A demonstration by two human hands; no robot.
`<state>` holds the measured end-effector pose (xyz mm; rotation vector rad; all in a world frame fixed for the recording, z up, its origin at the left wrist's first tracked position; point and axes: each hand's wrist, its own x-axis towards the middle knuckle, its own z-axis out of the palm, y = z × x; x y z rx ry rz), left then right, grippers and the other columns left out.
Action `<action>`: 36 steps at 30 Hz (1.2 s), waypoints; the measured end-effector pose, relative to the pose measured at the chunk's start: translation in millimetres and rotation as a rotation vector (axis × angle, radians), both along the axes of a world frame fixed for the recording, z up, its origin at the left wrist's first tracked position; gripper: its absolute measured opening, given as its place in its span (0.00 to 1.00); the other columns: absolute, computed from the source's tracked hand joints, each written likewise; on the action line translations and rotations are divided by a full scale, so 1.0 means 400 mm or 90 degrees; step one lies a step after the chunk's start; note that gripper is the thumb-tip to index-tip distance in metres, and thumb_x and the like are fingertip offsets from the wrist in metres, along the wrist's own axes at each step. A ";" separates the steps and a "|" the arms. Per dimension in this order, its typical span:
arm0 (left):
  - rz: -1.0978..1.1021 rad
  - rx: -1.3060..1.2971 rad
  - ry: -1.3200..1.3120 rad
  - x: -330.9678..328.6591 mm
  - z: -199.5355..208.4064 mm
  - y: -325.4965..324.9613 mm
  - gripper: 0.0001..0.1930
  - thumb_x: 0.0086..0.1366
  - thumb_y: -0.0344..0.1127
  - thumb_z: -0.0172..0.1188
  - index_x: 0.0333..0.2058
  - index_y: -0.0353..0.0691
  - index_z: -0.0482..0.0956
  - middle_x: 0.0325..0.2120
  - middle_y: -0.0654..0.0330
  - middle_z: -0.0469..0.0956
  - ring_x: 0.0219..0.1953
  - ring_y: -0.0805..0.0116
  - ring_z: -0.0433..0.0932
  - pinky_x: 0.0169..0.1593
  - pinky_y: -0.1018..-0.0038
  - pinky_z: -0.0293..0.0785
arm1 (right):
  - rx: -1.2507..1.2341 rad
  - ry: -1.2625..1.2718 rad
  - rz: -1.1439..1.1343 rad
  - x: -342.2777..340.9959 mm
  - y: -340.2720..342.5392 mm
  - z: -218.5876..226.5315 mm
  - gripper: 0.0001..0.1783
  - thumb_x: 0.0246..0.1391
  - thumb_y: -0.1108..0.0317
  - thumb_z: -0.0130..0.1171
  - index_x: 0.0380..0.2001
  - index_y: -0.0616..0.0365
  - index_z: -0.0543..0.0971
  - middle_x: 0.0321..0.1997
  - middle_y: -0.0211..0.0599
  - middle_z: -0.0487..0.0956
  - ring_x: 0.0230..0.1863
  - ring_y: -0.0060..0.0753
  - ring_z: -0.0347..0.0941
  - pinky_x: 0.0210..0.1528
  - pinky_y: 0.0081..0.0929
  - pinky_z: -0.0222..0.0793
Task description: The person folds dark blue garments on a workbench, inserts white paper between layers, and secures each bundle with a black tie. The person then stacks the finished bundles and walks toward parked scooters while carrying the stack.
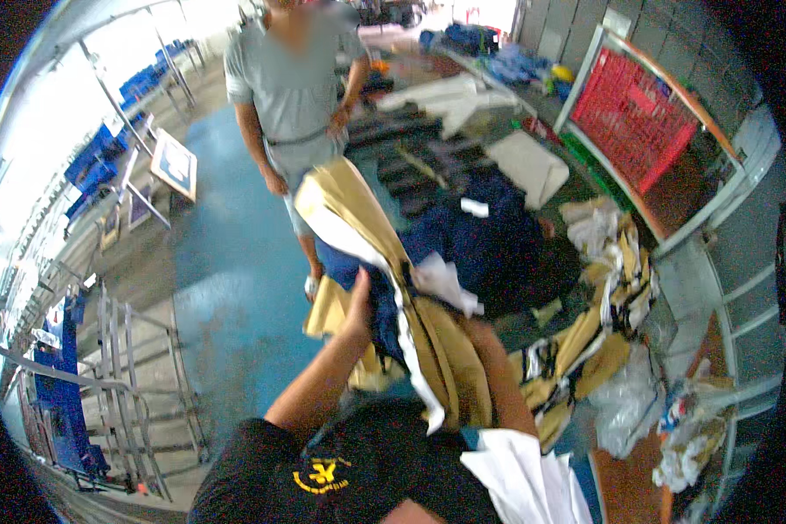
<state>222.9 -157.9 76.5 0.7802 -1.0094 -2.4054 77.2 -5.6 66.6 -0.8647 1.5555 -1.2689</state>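
Held up in front of me is a bundle of tan garments with white and navy parts, blurred by motion. My left hand grips the bundle's left side, next to some navy cloth, with the thumb pointing up. My right hand is on the bundle's right side; the cloth hides most of its fingers. A whitish piece sticks out beside it, too blurred to name. White cloth or paper lies against my right upper arm.
Facing me stands a person in grey. Dark navy clothing is heaped on the floor ahead. Tan, black and white garments and clear plastic bags lie at right, near a metal-framed red mesh panel. Metal racks stand left.
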 end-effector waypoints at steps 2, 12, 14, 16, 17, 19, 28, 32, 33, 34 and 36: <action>0.046 0.067 0.115 0.040 -0.025 -0.062 0.40 0.62 0.69 0.45 0.62 0.45 0.60 0.56 0.59 0.68 0.56 0.57 0.68 0.63 0.62 0.60 | -0.038 -0.042 -0.076 0.013 -0.021 0.017 0.25 0.58 0.47 0.51 0.47 0.56 0.75 0.42 0.40 0.79 0.42 0.39 0.76 0.50 0.35 0.70; 0.037 0.032 0.133 0.124 -0.117 -0.182 0.38 0.62 0.63 0.49 0.60 0.39 0.60 0.54 0.52 0.70 0.54 0.52 0.72 0.60 0.56 0.65 | -0.247 0.258 -0.214 0.137 -0.110 0.145 0.09 0.57 0.69 0.59 0.38 0.61 0.76 0.36 0.36 0.78 0.36 0.23 0.75 0.41 0.22 0.72; 0.024 0.006 0.137 0.124 -0.132 -0.185 0.38 0.61 0.61 0.52 0.59 0.36 0.62 0.53 0.51 0.72 0.54 0.52 0.72 0.60 0.56 0.66 | -0.282 0.423 -0.155 0.182 -0.168 0.175 0.09 0.54 0.70 0.61 0.36 0.63 0.77 0.34 0.37 0.78 0.35 0.27 0.76 0.39 0.23 0.71; 0.001 -0.028 0.101 0.142 -0.165 -0.197 0.37 0.60 0.59 0.54 0.58 0.35 0.63 0.52 0.51 0.72 0.53 0.51 0.73 0.59 0.56 0.66 | -0.235 0.503 -0.175 0.201 -0.202 0.140 0.09 0.51 0.71 0.62 0.35 0.64 0.78 0.31 0.42 0.76 0.32 0.34 0.76 0.35 0.26 0.71; 0.013 -0.049 0.073 0.154 -0.113 -0.188 0.37 0.58 0.57 0.58 0.57 0.34 0.64 0.51 0.51 0.73 0.53 0.52 0.73 0.59 0.57 0.67 | -0.194 0.588 -0.150 0.201 -0.209 0.140 0.08 0.51 0.71 0.62 0.34 0.64 0.78 0.29 0.45 0.75 0.30 0.43 0.75 0.33 0.32 0.69; 0.037 -0.039 0.090 0.157 -0.141 -0.189 0.39 0.54 0.54 0.63 0.58 0.34 0.63 0.52 0.52 0.72 0.54 0.53 0.72 0.59 0.58 0.67 | -0.188 0.619 -0.135 0.204 -0.202 0.121 0.09 0.51 0.66 0.62 0.30 0.61 0.77 0.28 0.45 0.76 0.31 0.47 0.74 0.32 0.36 0.68; 0.261 -0.001 0.025 0.153 -0.108 -0.202 0.26 0.60 0.33 0.60 0.56 0.36 0.65 0.48 0.54 0.74 0.45 0.57 0.76 0.50 0.61 0.74 | -0.202 0.073 0.434 0.275 -0.100 0.245 0.12 0.58 0.63 0.57 0.28 0.60 0.77 0.27 0.33 0.77 0.31 0.22 0.72 0.33 0.27 0.68; 0.269 -0.043 0.101 0.156 -0.116 -0.223 0.17 0.63 0.40 0.58 0.47 0.36 0.73 0.40 0.57 0.78 0.40 0.61 0.78 0.48 0.63 0.75 | -0.183 0.258 0.249 0.211 -0.094 0.176 0.10 0.58 0.63 0.57 0.32 0.60 0.79 0.31 0.37 0.79 0.35 0.28 0.75 0.37 0.28 0.70; 0.229 -0.005 0.133 0.159 -0.098 -0.214 0.20 0.65 0.44 0.55 0.50 0.36 0.71 0.43 0.55 0.76 0.43 0.59 0.77 0.50 0.61 0.73 | -0.222 0.375 0.064 0.203 -0.120 0.165 0.09 0.57 0.65 0.58 0.34 0.59 0.79 0.33 0.38 0.79 0.36 0.33 0.76 0.38 0.29 0.71; 0.224 -0.004 0.138 0.157 -0.087 -0.208 0.22 0.66 0.46 0.54 0.51 0.36 0.70 0.44 0.54 0.76 0.44 0.58 0.76 0.51 0.60 0.73 | -0.238 0.439 0.006 0.187 -0.145 0.174 0.08 0.56 0.67 0.58 0.36 0.59 0.79 0.34 0.39 0.79 0.37 0.36 0.76 0.39 0.29 0.72; 0.208 0.008 0.139 0.148 -0.079 -0.195 0.25 0.67 0.50 0.51 0.52 0.36 0.68 0.46 0.53 0.74 0.46 0.56 0.75 0.52 0.58 0.72 | -0.342 0.470 -0.077 0.179 -0.191 0.179 0.11 0.52 0.75 0.59 0.41 0.58 0.79 0.37 0.41 0.78 0.39 0.41 0.75 0.41 0.31 0.71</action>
